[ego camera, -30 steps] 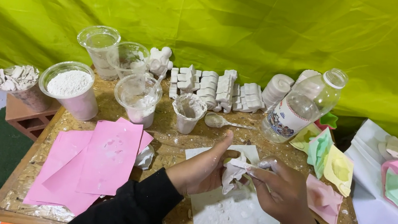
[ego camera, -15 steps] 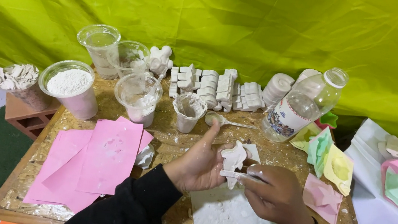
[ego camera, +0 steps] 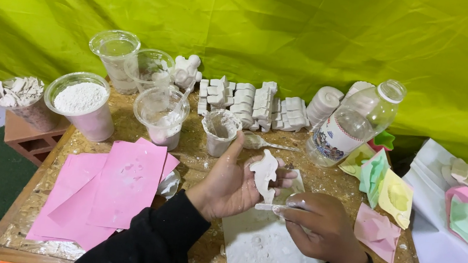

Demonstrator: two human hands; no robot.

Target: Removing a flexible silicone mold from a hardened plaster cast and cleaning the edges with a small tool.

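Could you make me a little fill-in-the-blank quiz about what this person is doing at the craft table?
1. The left hand holds a small ____ plaster figure.
2. The right hand holds a thin tool against the figure's ____ end.
3. The flat sheets left of the hands are ____.
4. The backdrop behind the table is ____.

Missing words: white; lower; pink; green
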